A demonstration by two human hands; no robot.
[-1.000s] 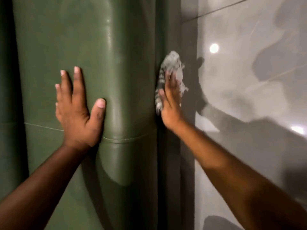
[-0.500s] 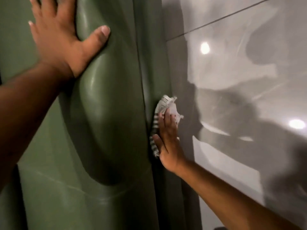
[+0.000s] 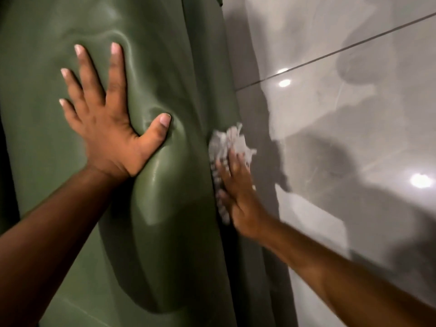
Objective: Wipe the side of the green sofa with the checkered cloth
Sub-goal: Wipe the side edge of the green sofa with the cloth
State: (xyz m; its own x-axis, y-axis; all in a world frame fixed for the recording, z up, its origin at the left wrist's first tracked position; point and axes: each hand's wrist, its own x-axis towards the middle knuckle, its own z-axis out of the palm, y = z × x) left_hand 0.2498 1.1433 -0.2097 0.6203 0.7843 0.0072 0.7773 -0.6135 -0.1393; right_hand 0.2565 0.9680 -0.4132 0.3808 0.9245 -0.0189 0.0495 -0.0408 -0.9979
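1. The left hand lies flat on the green sofa, fingers spread and thumb out to the side – grasping nothing. The upholstery dents and wrinkles around the palm and thumb.
2. The right hand presses the checkered cloth against the side of the sofa, at the edge where the green surface turns away toward the floor. Its fingers lie nearly straight over the cloth, pinning it under the palm rather than clenching it.
3. The cloth is bunched; its frayed pale end sticks out beyond the fingertips, and a strip of its check pattern shows along the sofa side of the hand. It is slightly blurred.
4. Right of the sofa lies the glossy grey tiled floor – with bright light spots, a dark grout line and shadows of the arms.
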